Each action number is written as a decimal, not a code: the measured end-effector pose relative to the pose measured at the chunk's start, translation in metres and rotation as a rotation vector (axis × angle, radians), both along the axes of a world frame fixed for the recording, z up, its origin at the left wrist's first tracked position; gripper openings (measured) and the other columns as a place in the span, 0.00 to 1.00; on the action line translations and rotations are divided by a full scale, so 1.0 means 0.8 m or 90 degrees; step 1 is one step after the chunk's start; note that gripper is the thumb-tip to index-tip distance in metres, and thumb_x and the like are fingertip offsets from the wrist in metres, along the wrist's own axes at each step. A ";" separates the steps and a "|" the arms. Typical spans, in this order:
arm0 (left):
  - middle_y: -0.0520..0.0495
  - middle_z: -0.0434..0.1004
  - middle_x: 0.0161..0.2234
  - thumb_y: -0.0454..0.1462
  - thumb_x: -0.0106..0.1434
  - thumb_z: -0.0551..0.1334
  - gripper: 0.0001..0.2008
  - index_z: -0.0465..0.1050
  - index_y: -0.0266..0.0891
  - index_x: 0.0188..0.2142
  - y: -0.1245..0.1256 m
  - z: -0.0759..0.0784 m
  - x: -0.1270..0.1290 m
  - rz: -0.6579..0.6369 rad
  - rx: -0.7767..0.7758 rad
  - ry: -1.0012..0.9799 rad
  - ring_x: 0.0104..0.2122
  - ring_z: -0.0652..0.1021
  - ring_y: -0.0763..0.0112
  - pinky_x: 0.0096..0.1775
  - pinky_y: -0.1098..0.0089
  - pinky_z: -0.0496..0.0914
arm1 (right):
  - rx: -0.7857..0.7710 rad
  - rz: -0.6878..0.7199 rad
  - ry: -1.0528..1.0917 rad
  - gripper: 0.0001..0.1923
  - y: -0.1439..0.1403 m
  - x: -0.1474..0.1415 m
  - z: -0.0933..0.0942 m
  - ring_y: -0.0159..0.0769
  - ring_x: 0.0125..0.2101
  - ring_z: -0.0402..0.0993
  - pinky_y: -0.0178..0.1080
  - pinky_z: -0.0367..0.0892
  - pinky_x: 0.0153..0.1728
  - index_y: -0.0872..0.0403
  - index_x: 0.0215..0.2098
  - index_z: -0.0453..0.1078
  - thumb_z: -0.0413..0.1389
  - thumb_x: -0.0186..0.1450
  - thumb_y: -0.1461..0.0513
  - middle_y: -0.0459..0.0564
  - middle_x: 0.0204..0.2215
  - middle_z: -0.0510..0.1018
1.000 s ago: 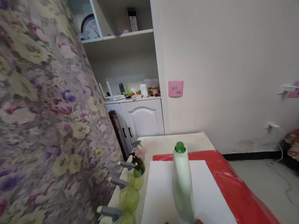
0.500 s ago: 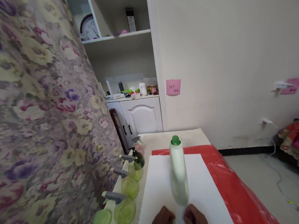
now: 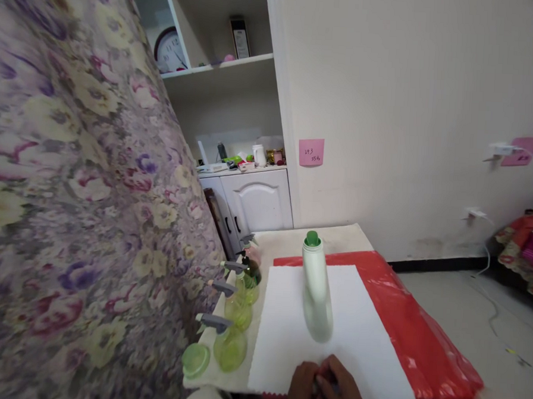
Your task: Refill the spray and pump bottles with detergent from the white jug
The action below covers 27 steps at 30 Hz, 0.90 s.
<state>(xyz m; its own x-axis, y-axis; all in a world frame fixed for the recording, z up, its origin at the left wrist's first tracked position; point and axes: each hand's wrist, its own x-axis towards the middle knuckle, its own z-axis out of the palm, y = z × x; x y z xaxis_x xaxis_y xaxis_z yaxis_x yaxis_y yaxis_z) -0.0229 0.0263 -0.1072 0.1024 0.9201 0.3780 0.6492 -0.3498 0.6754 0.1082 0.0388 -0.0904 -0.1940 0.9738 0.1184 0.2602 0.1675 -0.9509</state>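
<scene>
A pale green plastic bottle with a dark green spout in its uncapped neck stands on a white sheet. Just in front of it, at the sheet's near edge, my left hand and my right hand touch each other. Both are closed, with curled fingers meeting in the middle. Whatever may lie between the fingers is hidden. Neither hand touches the bottle.
Left of the sheet, several spray bottles line the table edge, with a round light green lid nearest me. Red plastic lies under the sheet and covers the table's right side. A floral curtain hangs at left.
My hands, apart on the sheet before, have come together and drawn back to its near edge. The camera view has shifted a little. The bottle stays standing on the sheet.
</scene>
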 end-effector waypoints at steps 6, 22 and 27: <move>0.42 0.73 0.36 0.31 0.60 0.51 0.10 0.69 0.38 0.38 -0.004 0.019 -0.005 -0.053 -0.048 -0.019 0.38 0.72 0.61 0.42 0.60 0.68 | 0.033 0.031 0.016 0.08 0.000 0.003 -0.005 0.36 0.31 0.69 0.37 0.65 0.34 0.51 0.31 0.63 0.50 0.64 0.56 0.44 0.28 0.71; 0.42 0.73 0.41 0.34 0.63 0.52 0.10 0.69 0.40 0.41 -0.010 0.014 -0.006 -0.084 -0.033 -0.046 0.41 0.71 0.60 0.45 0.58 0.68 | 0.026 0.060 0.005 0.06 -0.001 0.012 -0.007 0.36 0.29 0.68 0.37 0.64 0.32 0.51 0.30 0.62 0.50 0.64 0.58 0.43 0.26 0.70; 0.41 0.74 0.43 0.34 0.64 0.51 0.12 0.69 0.40 0.44 -0.009 0.008 -0.008 -0.090 -0.016 -0.034 0.43 0.72 0.60 0.46 0.57 0.68 | 0.032 0.065 0.002 0.06 0.000 0.013 -0.010 0.37 0.30 0.68 0.37 0.63 0.33 0.51 0.31 0.62 0.50 0.64 0.58 0.44 0.27 0.71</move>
